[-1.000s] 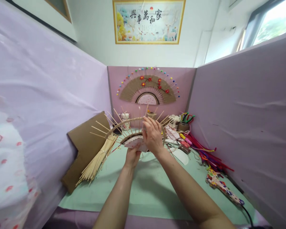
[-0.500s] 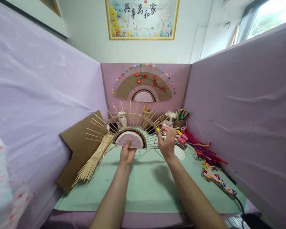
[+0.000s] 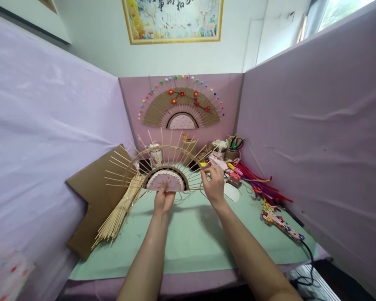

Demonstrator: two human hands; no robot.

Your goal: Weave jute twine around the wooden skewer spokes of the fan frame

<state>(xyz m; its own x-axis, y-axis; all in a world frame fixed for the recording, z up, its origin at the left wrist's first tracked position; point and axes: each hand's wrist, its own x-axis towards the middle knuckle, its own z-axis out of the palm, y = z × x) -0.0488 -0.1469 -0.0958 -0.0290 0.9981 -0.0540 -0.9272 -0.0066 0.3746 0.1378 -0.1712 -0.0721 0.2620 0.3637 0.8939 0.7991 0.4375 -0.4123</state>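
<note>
In the head view, my left hand (image 3: 164, 200) grips a half-round fan frame (image 3: 155, 180) by its lower edge, thumb on the pink, white-edged centre. Thin sticks spread from that centre, which has a brown and black border. An arc of brown twine (image 3: 175, 148) crosses the sticks partway out. At the arc's right end my right hand (image 3: 214, 184) is closed, thumb and forefinger pinching the twine beside the outer sticks. A loose strand hangs below that hand. The fingertips partly hide the exact grip.
A finished fan (image 3: 181, 106) with red flowers hangs on the back panel. Left lie a bundle of sticks (image 3: 117, 213) and brown cardboard (image 3: 95, 184). At right are fuzzy coloured stems (image 3: 263, 184), scissors in a pot (image 3: 232, 154) and a patterned glue gun (image 3: 280, 223) with a black cord.
The camera view has shifted slightly. My right hand has come in closer to the twine arc's right end, its fingers now lower and tighter together. My left hand keeps its hold on the fan frame.
</note>
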